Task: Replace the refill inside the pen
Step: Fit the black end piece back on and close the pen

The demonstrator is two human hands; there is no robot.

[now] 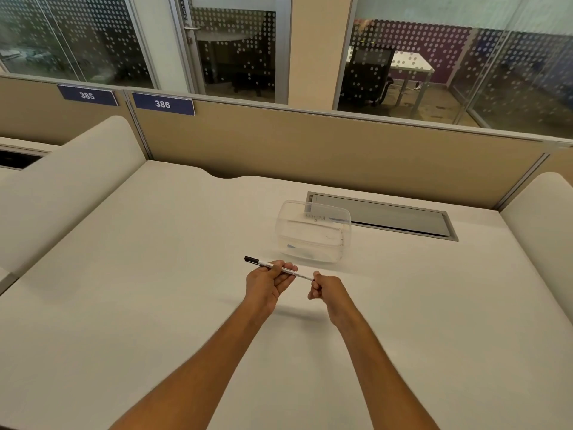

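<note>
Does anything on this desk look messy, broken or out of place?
Nothing stands out. The left hand and right hand hold a white pen level above the desk. A clear plastic tub sits upright behind them. No spills or damage show.

Blue partition plates (pixel 87 95) – "385", "386"; writing on clear container (pixel 313 231) – unreadable

We saw a white pen (pixel 279 268) with a black cap, a clear container (pixel 313 231) on the off-white surface (pixel 155 290), tan partitions (pixel 310 144), navy number plates (pixel 162 103) with white digits, and white-dotted glass (pixel 232 41).
</note>
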